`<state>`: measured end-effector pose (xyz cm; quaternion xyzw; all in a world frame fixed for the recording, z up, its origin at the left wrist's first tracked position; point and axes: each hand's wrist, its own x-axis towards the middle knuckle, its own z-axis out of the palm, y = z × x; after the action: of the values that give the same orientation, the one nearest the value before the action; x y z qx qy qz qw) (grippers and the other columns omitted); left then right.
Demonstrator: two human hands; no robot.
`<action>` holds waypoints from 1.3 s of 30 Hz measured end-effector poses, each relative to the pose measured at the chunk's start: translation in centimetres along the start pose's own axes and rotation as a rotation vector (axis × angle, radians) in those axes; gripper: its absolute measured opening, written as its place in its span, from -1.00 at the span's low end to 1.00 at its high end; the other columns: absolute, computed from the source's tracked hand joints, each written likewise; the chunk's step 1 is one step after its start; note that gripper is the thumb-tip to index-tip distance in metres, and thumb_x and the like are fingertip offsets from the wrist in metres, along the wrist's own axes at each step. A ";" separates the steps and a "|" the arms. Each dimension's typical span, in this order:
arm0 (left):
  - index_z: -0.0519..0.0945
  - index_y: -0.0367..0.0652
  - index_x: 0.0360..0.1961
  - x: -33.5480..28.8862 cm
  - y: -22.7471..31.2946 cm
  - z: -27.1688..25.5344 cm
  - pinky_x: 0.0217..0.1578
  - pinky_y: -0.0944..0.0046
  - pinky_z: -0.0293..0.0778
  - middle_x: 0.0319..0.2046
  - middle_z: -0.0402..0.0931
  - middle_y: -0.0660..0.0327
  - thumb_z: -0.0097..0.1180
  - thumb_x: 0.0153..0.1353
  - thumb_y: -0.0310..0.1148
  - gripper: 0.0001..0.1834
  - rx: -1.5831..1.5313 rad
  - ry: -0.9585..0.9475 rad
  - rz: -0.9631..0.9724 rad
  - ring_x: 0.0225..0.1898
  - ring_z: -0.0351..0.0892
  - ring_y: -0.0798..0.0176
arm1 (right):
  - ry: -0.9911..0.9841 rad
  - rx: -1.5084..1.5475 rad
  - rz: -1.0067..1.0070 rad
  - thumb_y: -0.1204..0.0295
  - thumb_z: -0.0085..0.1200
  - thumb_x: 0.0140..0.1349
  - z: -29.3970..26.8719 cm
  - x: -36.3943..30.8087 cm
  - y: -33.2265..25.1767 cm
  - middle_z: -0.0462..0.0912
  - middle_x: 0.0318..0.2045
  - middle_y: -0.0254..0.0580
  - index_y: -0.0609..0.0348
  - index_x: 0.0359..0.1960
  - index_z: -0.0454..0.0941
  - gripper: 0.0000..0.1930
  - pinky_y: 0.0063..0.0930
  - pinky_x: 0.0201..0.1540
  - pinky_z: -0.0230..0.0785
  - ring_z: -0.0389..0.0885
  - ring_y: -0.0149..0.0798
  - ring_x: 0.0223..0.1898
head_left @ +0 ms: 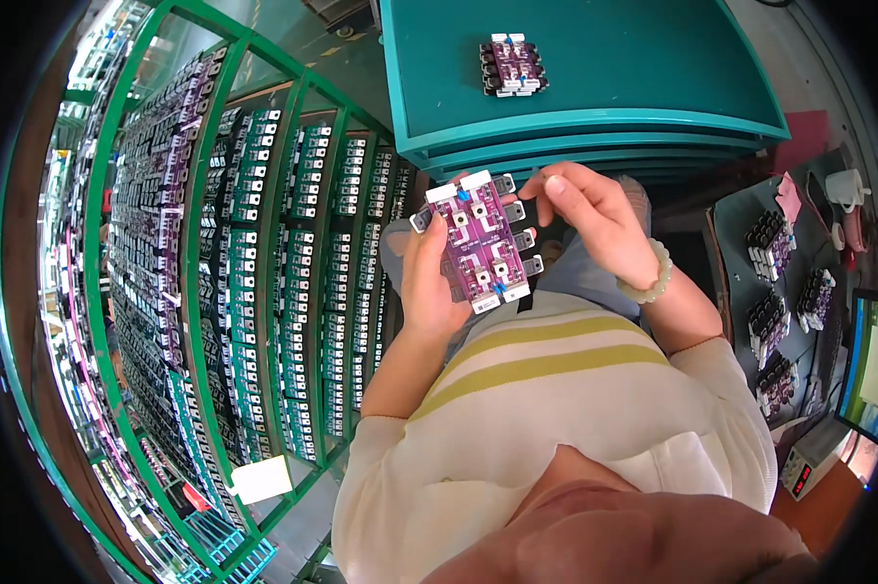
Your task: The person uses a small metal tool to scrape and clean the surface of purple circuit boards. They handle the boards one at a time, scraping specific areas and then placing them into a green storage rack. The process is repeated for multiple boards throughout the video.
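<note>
My left hand point(434, 277) is closed around the left edge of a purple circuit board module point(480, 241), thumb on its face. White connector blocks sit at the board's two ends, and dark terminals with metal tabs stick out along its sides. Just right of the board's upper corner is my right hand point(590, 214), fingers bent and thumb apart from the index finger, with nothing seen in it. Whether its fingertips touch the terminals I cannot tell. A few similar purple modules point(513, 66) lie together on the teal cabinet top ahead of me.
On the left, a green metal rack point(191, 321) holds rows of circuit boards, with a white card point(262, 480) on it. The teal cabinet point(594, 122) stands ahead. At right, a dark bench point(740, 229) carries more modules point(770, 243), a white cup point(846, 187), a monitor point(867, 370) and a display instrument point(810, 462).
</note>
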<state>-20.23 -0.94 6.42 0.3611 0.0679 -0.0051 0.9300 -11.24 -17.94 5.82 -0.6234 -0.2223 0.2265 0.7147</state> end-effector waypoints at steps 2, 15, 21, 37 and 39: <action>0.12 -0.31 0.25 0.0 -0.3 -0.1 -0.01 0.00 0.49 0.07 0.36 -0.16 -0.39 0.39 -0.23 -0.50 0.036 -0.013 0.036 0.01 0.51 -0.01 | 0.013 -0.053 -0.070 0.34 -0.06 0.35 0.2 0.1 0.1 0.52 -0.54 -0.39 0.28 -0.26 0.54 -0.77 -0.68 -0.41 0.27 0.39 -0.59 -0.49; 0.14 -0.31 0.23 0.4 -0.9 1.0 0.05 0.06 0.44 0.07 0.35 -0.08 -0.28 0.33 -0.29 -0.50 0.192 0.056 0.105 0.06 0.47 0.07 | 0.114 0.105 -0.006 0.36 0.04 0.30 0.8 -0.1 1.2 0.52 -0.49 -0.45 0.29 -0.22 0.52 -0.79 -0.70 -0.42 0.28 0.40 -0.64 -0.46; 0.17 -0.26 0.23 0.0 -1.3 1.6 0.04 0.05 0.45 0.09 0.35 -0.05 -0.28 0.33 -0.12 -0.45 0.125 0.117 0.026 0.06 0.47 0.07 | 0.036 0.293 0.191 0.38 0.06 0.28 0.5 -0.7 0.3 0.51 -0.49 -0.50 0.28 -0.25 0.50 -0.82 -0.74 -0.47 0.23 0.36 -0.70 -0.47; 0.13 -0.33 0.27 0.8 -1.1 1.2 0.02 0.20 0.46 0.08 0.36 0.02 -0.29 0.41 -0.21 -0.48 0.340 -0.054 0.180 0.04 0.47 0.24 | 0.169 0.414 0.086 0.34 -0.07 0.36 1.0 -1.2 1.2 0.52 -0.49 -0.51 0.21 -0.26 0.48 -0.81 -0.73 -0.45 0.25 0.38 -0.70 -0.48; 0.10 -0.38 0.27 1.0 -1.0 1.3 0.01 0.21 0.48 0.07 0.37 -0.03 -0.30 0.41 -0.33 -0.51 0.366 -0.043 0.247 0.05 0.47 0.24 | 0.158 0.402 0.056 0.35 -0.10 0.38 0.9 -1.2 1.6 0.56 -0.42 -0.47 0.23 -0.24 0.48 -0.80 -0.72 -0.35 0.32 0.43 -0.68 -0.40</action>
<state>-19.12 -2.57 6.58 0.5295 0.0010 0.0890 0.8437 -12.80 -17.79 4.29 -0.4901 -0.0986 0.2363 0.8332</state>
